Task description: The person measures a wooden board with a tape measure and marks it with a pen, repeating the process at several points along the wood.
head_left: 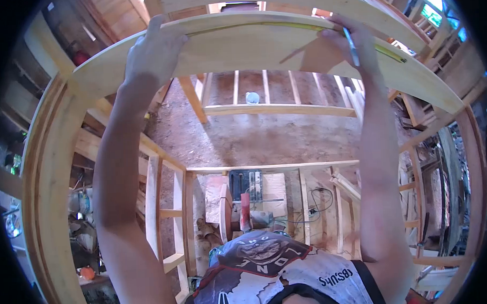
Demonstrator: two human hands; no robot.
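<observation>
A wide pale board (pixel 240 50) spans the upper part of the head view. Along its top edge runs a yellow tape measure blade (pixel 266 24), bowed slightly. At the board's left part, my left hand (pixel 154 53) is closed at the upper edge, with the tape's end by its fingers. My right hand (pixel 352 38) presses the tape near the board's right part, and a light blue pencil-like stick (pixel 351 45) lies in it. Beyond that hand the tape continues right, to about the board's right third.
Wooden frames with slats (pixel 279 110) stand behind and below the board over a dirt floor. A power tool with a red part (pixel 245 211) and a dark case (pixel 246 185) lie low in the middle. A white container (pixel 252 97) sits farther back.
</observation>
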